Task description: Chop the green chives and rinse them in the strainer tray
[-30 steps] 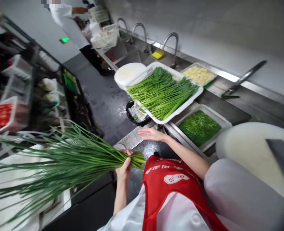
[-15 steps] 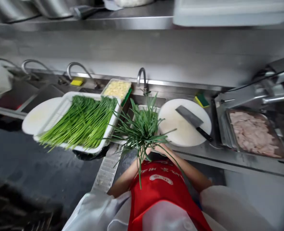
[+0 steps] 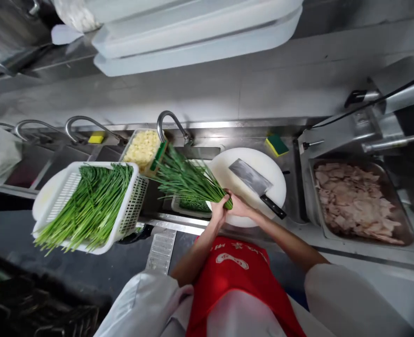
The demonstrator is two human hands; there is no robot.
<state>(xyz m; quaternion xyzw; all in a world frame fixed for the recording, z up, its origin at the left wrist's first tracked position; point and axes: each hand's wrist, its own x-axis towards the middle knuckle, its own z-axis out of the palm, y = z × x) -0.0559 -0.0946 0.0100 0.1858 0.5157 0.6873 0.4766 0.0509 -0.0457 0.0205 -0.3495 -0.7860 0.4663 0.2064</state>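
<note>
At the far left, a white basket [image 3: 133,206] piled with green stalks [image 3: 87,206] overlaps a round white board [image 3: 45,201]. Behind it a yellow sponge [image 3: 96,136] lies by the taps, and just to the right stands a container of pale yellow pieces [image 3: 141,147], partly behind a curved tap [image 3: 160,124].

Next comes the bunch of long green leaves [image 3: 189,178], where the change is plainest: half a second ago its tips sprayed toward the chest; now it slants away, tips near that tap and pale ends toward the body. It hides part of a tray of chopped greens [image 3: 194,204] below.

The left hand [image 3: 220,210] grips the bunch near its ends, thumb across the stalks. The right hand [image 3: 239,206], open and apart from it a second ago, now touches the ends from the right; how far its fingers curl I cannot tell.

Just beside, a cleaver [image 3: 250,177] lies across the round cutting board [image 3: 263,159], taking up much of its surface. A two-coloured sponge [image 3: 277,145] sits behind, and sliced meat [image 3: 354,201] fills a metal pan at far right.
</note>
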